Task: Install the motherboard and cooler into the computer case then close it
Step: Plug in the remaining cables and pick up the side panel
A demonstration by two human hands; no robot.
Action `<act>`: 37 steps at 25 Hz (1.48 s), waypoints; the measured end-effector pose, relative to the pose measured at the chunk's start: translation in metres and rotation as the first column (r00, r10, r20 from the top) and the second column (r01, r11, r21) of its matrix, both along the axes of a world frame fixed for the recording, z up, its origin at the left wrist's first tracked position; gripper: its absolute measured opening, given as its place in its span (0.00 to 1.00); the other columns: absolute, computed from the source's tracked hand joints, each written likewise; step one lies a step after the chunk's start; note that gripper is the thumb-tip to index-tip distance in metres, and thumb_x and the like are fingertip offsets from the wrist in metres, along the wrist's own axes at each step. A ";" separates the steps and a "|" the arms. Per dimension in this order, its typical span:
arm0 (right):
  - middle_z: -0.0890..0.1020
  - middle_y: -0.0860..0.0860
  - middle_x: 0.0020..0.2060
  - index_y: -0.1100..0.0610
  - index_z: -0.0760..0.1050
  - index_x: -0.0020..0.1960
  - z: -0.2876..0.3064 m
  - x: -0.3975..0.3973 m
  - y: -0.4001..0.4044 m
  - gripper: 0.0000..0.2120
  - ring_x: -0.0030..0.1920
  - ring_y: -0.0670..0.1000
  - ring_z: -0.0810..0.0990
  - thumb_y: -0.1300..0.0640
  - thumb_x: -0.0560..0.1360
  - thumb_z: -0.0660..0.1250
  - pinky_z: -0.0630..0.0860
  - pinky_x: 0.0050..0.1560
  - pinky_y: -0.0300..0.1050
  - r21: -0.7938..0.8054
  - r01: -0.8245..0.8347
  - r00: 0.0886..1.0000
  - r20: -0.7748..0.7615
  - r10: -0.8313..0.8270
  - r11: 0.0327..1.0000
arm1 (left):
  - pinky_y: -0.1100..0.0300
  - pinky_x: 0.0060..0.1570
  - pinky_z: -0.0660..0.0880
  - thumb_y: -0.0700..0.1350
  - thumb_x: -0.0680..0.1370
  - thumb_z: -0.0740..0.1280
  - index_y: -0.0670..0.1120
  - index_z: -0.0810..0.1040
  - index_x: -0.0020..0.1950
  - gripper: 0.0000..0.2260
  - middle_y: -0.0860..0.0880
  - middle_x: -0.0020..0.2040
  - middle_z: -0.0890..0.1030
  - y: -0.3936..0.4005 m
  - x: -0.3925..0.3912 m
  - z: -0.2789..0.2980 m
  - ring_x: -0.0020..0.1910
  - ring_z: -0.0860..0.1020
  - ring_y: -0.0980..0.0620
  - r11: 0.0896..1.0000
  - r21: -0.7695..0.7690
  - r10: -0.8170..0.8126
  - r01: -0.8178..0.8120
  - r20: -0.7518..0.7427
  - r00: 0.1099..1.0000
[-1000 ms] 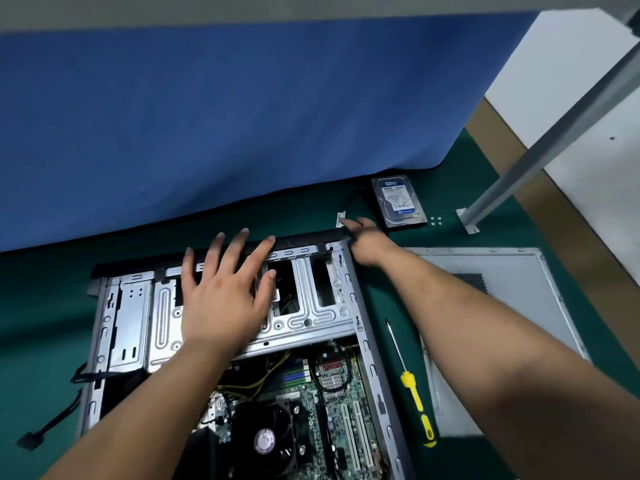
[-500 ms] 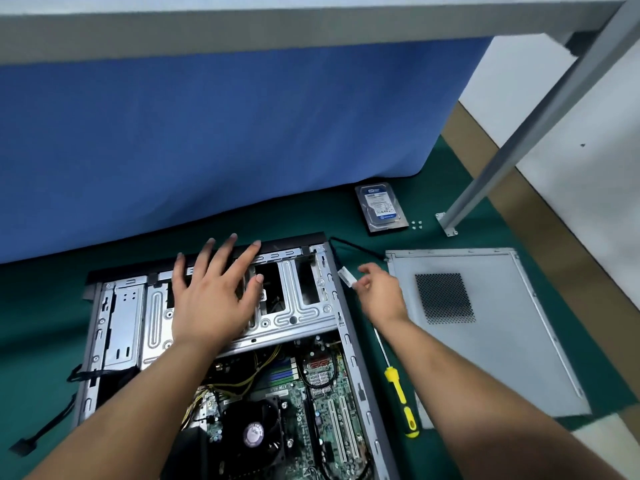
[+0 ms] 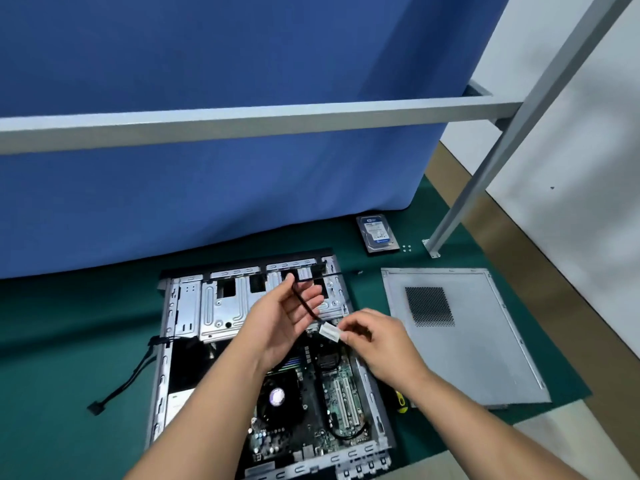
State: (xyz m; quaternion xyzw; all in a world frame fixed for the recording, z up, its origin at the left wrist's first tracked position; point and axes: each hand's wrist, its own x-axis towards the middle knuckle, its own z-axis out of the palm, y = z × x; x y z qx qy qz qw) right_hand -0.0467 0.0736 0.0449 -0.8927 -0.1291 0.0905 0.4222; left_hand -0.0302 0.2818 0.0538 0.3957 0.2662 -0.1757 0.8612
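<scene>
Both hands had been lifted off the case (image 3: 166,341); a limp, light cable (image 3: 304,303) was draped over the open left hand (image 3: 280,317), its small connector (image 3: 329,332) best pinched by the body, as by the right hand (image 3: 377,341).

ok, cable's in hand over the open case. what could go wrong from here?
1. The right hand pinches the white connector above the bare motherboard; a slip could knock components.
2. The black cable, draped across the left hand, could snag on the drive cage.
3. Forcing the plug in misaligned may bend pins.
</scene>
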 end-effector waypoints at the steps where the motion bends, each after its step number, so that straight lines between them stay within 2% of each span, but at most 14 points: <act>1: 0.82 0.41 0.44 0.49 0.84 0.49 -0.001 -0.006 0.003 0.06 0.46 0.42 0.80 0.60 0.76 0.75 0.73 0.46 0.32 0.001 -0.016 1.000 -0.003 0.016 1.000 | 0.54 0.48 0.84 0.53 0.82 0.66 0.40 0.81 0.59 0.17 0.42 0.53 0.86 0.007 -0.006 0.000 0.48 0.86 0.47 0.999 -0.047 -0.004 0.003 -0.024 1.000; 3: 0.83 0.42 0.45 0.49 0.84 0.49 -0.002 -0.018 0.010 0.06 0.47 0.44 0.80 0.59 0.76 0.74 0.75 0.50 0.36 -0.005 -0.031 0.999 -0.009 0.030 1.000 | 0.50 0.51 0.84 0.53 0.80 0.69 0.39 0.80 0.60 0.19 0.40 0.55 0.85 0.022 -0.021 -0.004 0.51 0.86 0.44 0.995 -0.098 -0.034 0.027 -0.062 0.998; 6: 0.82 0.42 0.45 0.47 0.84 0.49 -0.004 -0.027 0.017 0.06 0.47 0.44 0.80 0.59 0.77 0.74 0.75 0.50 0.35 -0.017 -0.028 1.000 -0.013 0.028 0.999 | 0.45 0.54 0.83 0.53 0.81 0.68 0.38 0.77 0.59 0.18 0.36 0.59 0.84 0.038 -0.039 -0.011 0.56 0.85 0.40 0.986 -0.131 -0.116 0.100 -0.123 0.986; 10: 0.82 0.44 0.45 0.48 0.84 0.50 -0.005 -0.033 0.026 0.06 0.47 0.45 0.79 0.58 0.77 0.73 0.75 0.52 0.39 -0.066 -0.075 0.997 -0.012 0.074 0.995 | 0.47 0.48 0.84 0.50 0.77 0.71 0.37 0.82 0.60 0.18 0.36 0.60 0.83 0.050 -0.051 -0.017 0.55 0.85 0.40 0.980 -0.185 -0.087 0.067 -0.103 0.991; 14: 0.82 0.45 0.45 0.48 0.84 0.50 -0.007 -0.036 0.030 0.06 0.47 0.46 0.80 0.59 0.77 0.73 0.76 0.53 0.42 -0.061 -0.054 0.998 -0.034 0.052 0.997 | 0.47 0.52 0.83 0.46 0.77 0.71 0.36 0.85 0.59 0.16 0.37 0.62 0.83 0.059 -0.054 -0.020 0.59 0.84 0.40 0.968 -0.242 -0.086 0.071 -0.052 0.995; 16: 0.82 0.44 0.45 0.47 0.84 0.49 -0.008 -0.038 0.033 0.06 0.47 0.45 0.80 0.58 0.77 0.73 0.76 0.52 0.41 -0.083 -0.047 0.997 -0.056 0.043 0.995 | 0.49 0.50 0.84 0.44 0.77 0.71 0.36 0.84 0.61 0.16 0.39 0.62 0.83 0.060 -0.054 -0.022 0.58 0.84 0.42 0.971 -0.234 -0.063 0.051 -0.044 0.997; 19: 0.82 0.44 0.45 0.47 0.83 0.50 -0.011 -0.042 0.037 0.06 0.46 0.43 0.80 0.57 0.77 0.74 0.77 0.51 0.40 -0.099 -0.039 0.994 -0.103 0.029 0.994 | 0.52 0.46 0.84 0.44 0.77 0.72 0.40 0.82 0.64 0.17 0.44 0.62 0.84 0.056 -0.051 -0.023 0.57 0.85 0.46 0.991 -0.131 -0.020 0.020 0.000 1.000; 22: 0.83 0.42 0.43 0.45 0.83 0.49 -0.017 -0.052 0.045 0.06 0.44 0.41 0.81 0.56 0.77 0.73 0.77 0.47 0.36 -0.082 -0.031 0.985 -0.169 0.017 0.996 | 0.55 0.45 0.82 0.47 0.79 0.72 0.45 0.80 0.62 0.13 0.49 0.59 0.86 0.048 -0.042 -0.024 0.55 0.86 0.48 0.996 0.086 -0.003 -0.002 0.062 0.998; 25: 0.83 0.38 0.39 0.44 0.83 0.49 -0.026 -0.062 0.056 0.08 0.38 0.38 0.80 0.57 0.76 0.73 0.74 0.40 0.31 0.016 0.051 0.956 -0.289 -0.044 0.999 | 0.60 0.38 0.80 0.45 0.81 0.71 0.45 0.76 0.61 0.11 0.46 0.54 0.87 0.040 -0.029 -0.029 0.46 0.87 0.46 0.964 0.259 0.022 -0.058 0.140 0.990; 28: 0.86 0.45 0.41 0.46 0.83 0.51 -0.034 -0.066 0.066 0.07 0.41 0.43 0.85 0.58 0.76 0.73 0.82 0.46 0.41 0.109 0.163 0.922 -0.370 -0.113 0.981 | 0.61 0.30 0.78 0.40 0.82 0.69 0.44 0.74 0.57 0.06 0.41 0.49 0.87 0.036 -0.018 -0.036 0.35 0.85 0.48 0.908 0.408 -0.003 -0.090 0.223 0.975; 31: 0.86 0.50 0.40 0.49 0.83 0.50 -0.041 -0.069 0.078 0.09 0.41 0.51 0.87 0.63 0.77 0.71 0.84 0.51 0.52 0.213 0.294 0.878 -0.446 -0.175 0.932 | 0.59 0.29 0.77 0.37 0.83 0.66 0.43 0.74 0.53 0.02 0.40 0.45 0.86 0.033 -0.011 -0.042 0.31 0.84 0.48 0.847 0.526 -0.075 -0.074 0.255 0.964; 33: 0.86 0.51 0.39 0.50 0.82 0.50 -0.045 -0.070 0.082 0.09 0.41 0.51 0.88 0.64 0.77 0.70 0.85 0.51 0.54 0.238 0.363 0.846 -0.490 -0.211 0.901 | 0.56 0.33 0.79 0.37 0.83 0.67 0.43 0.75 0.54 0.03 0.40 0.45 0.86 0.029 -0.009 -0.042 0.32 0.84 0.48 0.850 0.521 -0.069 -0.077 0.255 0.964; 35: 0.86 0.52 0.41 0.49 0.82 0.49 -0.048 -0.069 0.082 0.09 0.40 0.50 0.88 0.64 0.77 0.71 0.84 0.51 0.52 0.231 0.392 0.839 -0.487 -0.243 0.890 | 0.53 0.37 0.82 0.39 0.83 0.68 0.42 0.76 0.57 0.04 0.38 0.48 0.86 0.026 -0.010 -0.037 0.38 0.85 0.46 0.911 0.401 -0.013 -0.091 0.247 0.969; 37: 0.86 0.51 0.41 0.49 0.82 0.50 -0.049 -0.066 0.079 0.09 0.40 0.49 0.88 0.63 0.78 0.72 0.84 0.52 0.50 0.226 0.411 0.844 -0.460 -0.276 0.883 | 0.55 0.44 0.83 0.44 0.83 0.68 0.40 0.77 0.60 0.10 0.39 0.51 0.86 0.028 -0.017 -0.036 0.46 0.85 0.45 0.944 0.330 -0.079 0.002 0.220 0.972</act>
